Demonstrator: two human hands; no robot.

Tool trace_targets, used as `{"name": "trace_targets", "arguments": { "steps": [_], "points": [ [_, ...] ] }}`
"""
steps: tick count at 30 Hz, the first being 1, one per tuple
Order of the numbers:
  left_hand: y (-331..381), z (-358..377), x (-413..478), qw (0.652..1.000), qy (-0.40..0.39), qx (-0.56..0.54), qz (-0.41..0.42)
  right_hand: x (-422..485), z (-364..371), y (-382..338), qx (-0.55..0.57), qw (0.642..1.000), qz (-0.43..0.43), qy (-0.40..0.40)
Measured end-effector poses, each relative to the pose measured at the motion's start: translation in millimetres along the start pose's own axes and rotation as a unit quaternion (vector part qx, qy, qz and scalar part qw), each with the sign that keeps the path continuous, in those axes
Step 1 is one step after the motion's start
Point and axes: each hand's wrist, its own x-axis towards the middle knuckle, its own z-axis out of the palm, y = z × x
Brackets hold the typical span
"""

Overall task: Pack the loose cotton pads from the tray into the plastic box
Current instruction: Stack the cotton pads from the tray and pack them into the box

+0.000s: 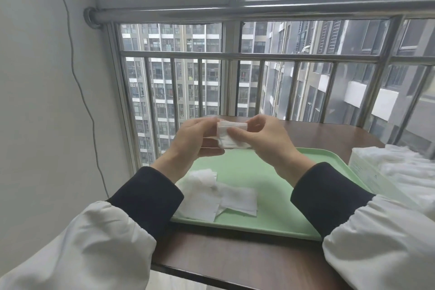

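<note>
Above the one tray [259,172], left grip [195,141] and right grip [266,141] pinch one pad stack [224,142]. About three loose pads [211,195] lie on it; one plastic box [367,172] stands right.

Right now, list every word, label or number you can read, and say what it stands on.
None can be read.
Plastic box: faint print on its side, too blurred to read.
Tray, held cotton pads: no text seen.
</note>
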Motion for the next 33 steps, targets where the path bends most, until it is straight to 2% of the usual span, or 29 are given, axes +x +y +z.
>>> {"name": "trace_targets", "arguments": {
  "steps": [2,6,14,20,24,33],
  "points": [
    [9.5,2.6,-1.5,0.999,-0.015,0.019,0.037,-1.0,-2.1,-5.5,-0.034,0.999,-0.024,0.007],
    [23.5,4.6,-9.5,0.994,-0.052,0.033,0.090,-8.2,-12.6,-23.6,0.016,0.999,-0.043,-0.028],
    [41.4,43.1,-22.6,0.989,-0.056,0.098,0.095,-29.4,-76.5,-47.1,0.036,0.997,-0.005,-0.075],
    [44.0,110.0,-25.7,0.982,-0.109,0.135,0.080,-52.7,-154.8,-57.7,-0.048,0.996,-0.017,-0.071],
    [40.2,158.8,-27.7,0.964,-0.133,0.214,0.083,-69.4,-210.6,-56.4,-0.100,0.993,-0.001,-0.061],
    [28.9,257.5,-16.6,0.898,-0.192,0.376,0.127,-92.8,-304.6,-32.9,-0.179,0.981,0.068,-0.035]
  ]
}}
